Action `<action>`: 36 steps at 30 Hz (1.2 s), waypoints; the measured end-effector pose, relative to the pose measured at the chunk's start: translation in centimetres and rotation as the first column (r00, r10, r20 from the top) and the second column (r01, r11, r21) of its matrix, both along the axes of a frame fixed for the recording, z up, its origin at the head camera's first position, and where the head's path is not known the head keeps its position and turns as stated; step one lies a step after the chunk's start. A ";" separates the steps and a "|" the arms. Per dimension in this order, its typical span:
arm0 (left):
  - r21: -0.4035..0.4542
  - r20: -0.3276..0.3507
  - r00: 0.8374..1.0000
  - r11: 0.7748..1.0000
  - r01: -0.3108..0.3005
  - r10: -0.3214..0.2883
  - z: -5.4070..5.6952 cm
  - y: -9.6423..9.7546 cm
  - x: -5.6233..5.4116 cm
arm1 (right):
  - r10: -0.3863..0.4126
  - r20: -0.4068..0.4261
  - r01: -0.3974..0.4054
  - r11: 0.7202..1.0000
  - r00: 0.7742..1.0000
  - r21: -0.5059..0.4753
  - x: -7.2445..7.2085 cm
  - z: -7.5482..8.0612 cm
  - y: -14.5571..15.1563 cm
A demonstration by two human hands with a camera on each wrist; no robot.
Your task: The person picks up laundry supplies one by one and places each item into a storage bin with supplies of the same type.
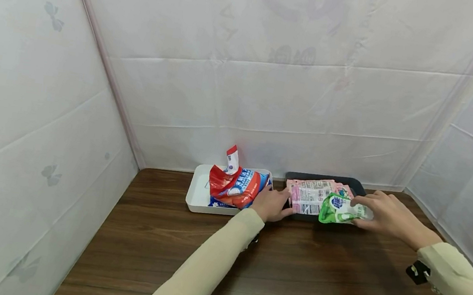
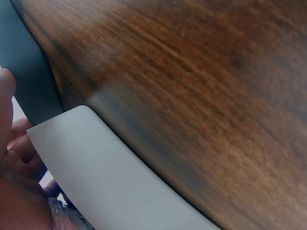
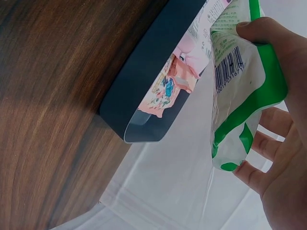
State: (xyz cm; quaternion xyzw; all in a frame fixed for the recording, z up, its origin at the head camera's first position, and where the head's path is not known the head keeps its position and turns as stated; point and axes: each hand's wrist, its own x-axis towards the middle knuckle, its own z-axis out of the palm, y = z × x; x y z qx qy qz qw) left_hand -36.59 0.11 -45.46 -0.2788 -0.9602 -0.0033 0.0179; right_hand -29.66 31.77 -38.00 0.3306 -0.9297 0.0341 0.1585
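My right hand (image 1: 379, 211) grips a green-and-white pouch (image 1: 338, 210) by its right end, over the front right of a dark tray (image 1: 360, 187). Barcode and small print face the right wrist view, where thumb and fingers of the right hand (image 3: 283, 129) hold the pouch (image 3: 240, 91) from opposite sides. Pink packets (image 1: 309, 193) lie in the dark tray. My left hand (image 1: 271, 204) is where the two trays meet, fingertips right at the packets' left edge. In the left wrist view its thumb overlaps the dark tray (image 2: 29, 62); the white tray's wall partly hides the other fingers.
A white tray (image 1: 197, 190) on the left holds a red-and-blue bag (image 1: 242, 186) and a dark blue packet (image 1: 217, 203) under it. Both trays stand at the back of the brown wooden table (image 1: 291, 276), close to the white sheet wall (image 1: 271, 97). Sheets also rise on both sides.
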 end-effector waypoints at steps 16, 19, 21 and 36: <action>0.007 -0.003 1.000 1.000 -0.003 0.003 0.0 0.1 0.1 | -0.045 0.060 0.046 0.999 0.997 -0.016 -0.6 0.0 0.1; 0.009 0.001 1.000 1.000 -0.005 0.005 0.0 0.1 0.1 | -0.061 0.082 0.062 0.998 0.995 -0.018 -0.6 0.1 0.0; 0.010 0.004 1.000 1.000 -0.008 0.008 0.1 0.1 0.2 | -0.064 0.090 0.066 0.998 0.994 -0.021 -0.7 0.1 0.0; -0.004 -0.017 1.000 1.000 -0.004 0.004 -0.2 0.1 0.0 | -0.072 0.085 0.074 0.997 0.994 -0.020 -1.7 -0.4 0.4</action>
